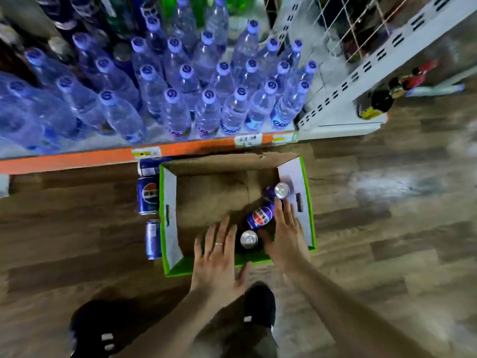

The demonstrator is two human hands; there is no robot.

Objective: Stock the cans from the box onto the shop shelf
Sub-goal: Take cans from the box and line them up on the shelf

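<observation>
Both hands reach into the box point(167, 218) — left hand point(219, 257) and right hand point(286, 233) with fingers spread, gripping nothing — flanking the upright can point(249, 239); the lying can point(260, 217) points away, nearer the right.

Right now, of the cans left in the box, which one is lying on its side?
The middle can, logo facing up, lying between the two hands. The can nearer the person and the can farther back show their silver tops.
</observation>
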